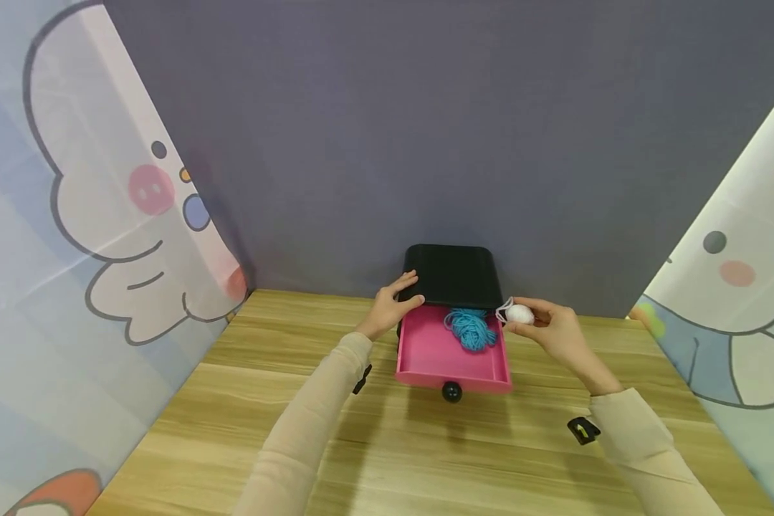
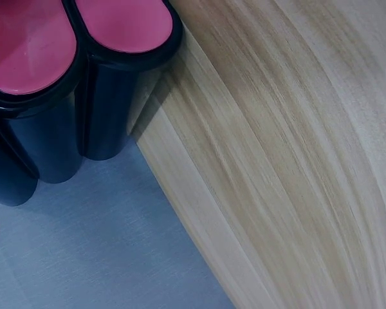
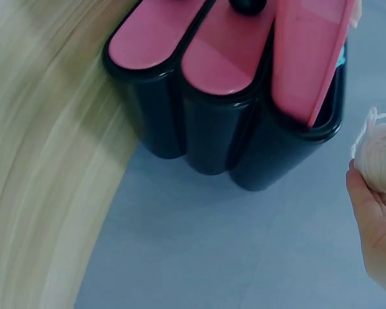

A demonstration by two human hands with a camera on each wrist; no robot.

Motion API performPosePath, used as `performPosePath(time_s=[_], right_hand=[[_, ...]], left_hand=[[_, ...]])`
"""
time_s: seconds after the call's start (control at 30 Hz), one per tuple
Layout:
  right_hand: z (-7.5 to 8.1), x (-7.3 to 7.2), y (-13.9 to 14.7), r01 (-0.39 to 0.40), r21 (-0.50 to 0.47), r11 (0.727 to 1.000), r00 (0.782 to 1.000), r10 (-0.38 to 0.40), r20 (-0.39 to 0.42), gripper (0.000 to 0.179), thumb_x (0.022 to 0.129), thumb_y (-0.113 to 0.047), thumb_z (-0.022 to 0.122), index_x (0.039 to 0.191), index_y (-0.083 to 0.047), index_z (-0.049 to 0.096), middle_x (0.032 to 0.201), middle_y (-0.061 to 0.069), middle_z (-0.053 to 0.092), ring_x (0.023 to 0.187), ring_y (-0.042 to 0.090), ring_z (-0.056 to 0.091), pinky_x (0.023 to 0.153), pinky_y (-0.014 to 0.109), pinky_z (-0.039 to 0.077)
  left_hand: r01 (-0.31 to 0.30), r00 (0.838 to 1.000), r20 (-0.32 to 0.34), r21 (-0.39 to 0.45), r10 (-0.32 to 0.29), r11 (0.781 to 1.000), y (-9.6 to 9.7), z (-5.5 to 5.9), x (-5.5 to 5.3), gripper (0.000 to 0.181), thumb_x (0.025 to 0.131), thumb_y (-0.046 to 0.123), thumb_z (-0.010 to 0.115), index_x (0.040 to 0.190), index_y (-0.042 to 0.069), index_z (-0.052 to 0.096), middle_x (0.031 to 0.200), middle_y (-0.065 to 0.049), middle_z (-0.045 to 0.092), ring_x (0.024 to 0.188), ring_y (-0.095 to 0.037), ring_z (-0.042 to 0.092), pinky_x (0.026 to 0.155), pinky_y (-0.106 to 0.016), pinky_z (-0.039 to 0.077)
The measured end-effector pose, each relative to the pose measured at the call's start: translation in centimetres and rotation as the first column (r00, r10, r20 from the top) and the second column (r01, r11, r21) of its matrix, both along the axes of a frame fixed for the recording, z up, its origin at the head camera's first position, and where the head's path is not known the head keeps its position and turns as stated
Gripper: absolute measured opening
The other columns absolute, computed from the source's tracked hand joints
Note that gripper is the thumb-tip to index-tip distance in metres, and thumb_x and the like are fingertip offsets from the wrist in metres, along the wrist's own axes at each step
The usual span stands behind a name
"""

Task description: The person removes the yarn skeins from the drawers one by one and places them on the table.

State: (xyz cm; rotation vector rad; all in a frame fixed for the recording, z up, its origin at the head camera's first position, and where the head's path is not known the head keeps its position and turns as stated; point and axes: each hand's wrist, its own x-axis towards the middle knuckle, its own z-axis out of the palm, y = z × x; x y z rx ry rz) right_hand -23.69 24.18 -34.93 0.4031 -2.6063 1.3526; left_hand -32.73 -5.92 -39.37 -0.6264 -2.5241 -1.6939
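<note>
A black drawer unit [image 1: 453, 276] stands against the back wall, its top pink drawer [image 1: 426, 358] pulled out. Inside that drawer, toward the back right, lies a bundle of blue yarn [image 1: 472, 330]. My left hand [image 1: 387, 309] rests on the unit's top at the front left corner, fingers extended; in the left wrist view only a sliver of it shows. Just right of the unit, my right hand [image 1: 555, 330] pinches a small ball of white yarn [image 3: 377, 158] between thumb and fingers, a loose loop hanging toward the drawer.
Two lower pink drawers [image 3: 228, 61] are pushed in, as the right wrist view shows. A round black knob [image 1: 451, 392] juts from the open drawer's front. The wooden table [image 1: 245, 401] meets a grey back wall [image 1: 387, 143], with cartoon-printed sheets [image 1: 90, 179] at both sides.
</note>
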Motion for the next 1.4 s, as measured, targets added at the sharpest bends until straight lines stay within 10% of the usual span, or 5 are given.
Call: performPosePath(time_s=[0.6, 0.97, 1.4], right_hand=[[-3.3, -1.4, 3.0, 0.107, -0.054, 0.993, 0.992, -0.104, 0.066, 0.056, 0.085, -0.02, 0.066, 0.128, 0.011, 0.047, 0.122, 0.033, 0.051, 0.081, -0.019, 0.046, 0.067, 0.007, 0.047], [-6.1, -2.4, 3.1, 0.11, -0.083, 0.99, 0.99, -0.102, 0.097, 0.057, 0.086, -0.02, 0.064, 0.129, 0.011, 0.044, 0.119, 0.034, 0.053, 0.081, -0.015, 0.049, 0.066, 0.009, 0.047], [-10.0, -3.4, 2.5, 0.204, -0.117, 0.972, 0.976, -0.194, 0.097, 0.054, 0.083, -0.016, 0.068, 0.127, 0.01, 0.048, 0.124, 0.028, 0.053, 0.087, -0.015, 0.046, 0.07, 0.004, 0.043]], left_hand=[[-0.006, 1.0, -0.011, -0.008, 0.006, 1.0, -0.4, 0.0, 0.0, 0.057, 0.087, 0.033, 0.062, 0.138, 0.018, 0.042, 0.147, 0.013, 0.031, 0.14, -0.007, 0.017, 0.113, -0.039, 0.021], [0.047, 0.999, 0.005, -0.014, -0.047, 0.999, -0.5, 2.9, 2.4, 0.058, 0.09, 0.021, 0.059, 0.139, 0.002, 0.037, 0.15, -0.007, 0.027, 0.142, -0.024, 0.014, 0.112, -0.047, 0.019], [0.012, 1.0, -0.003, -0.012, -0.012, 1.0, -0.1, -0.2, 0.0, 0.059, 0.087, 0.036, 0.062, 0.139, 0.018, 0.041, 0.149, 0.009, 0.029, 0.14, -0.007, 0.016, 0.113, -0.041, 0.02]])
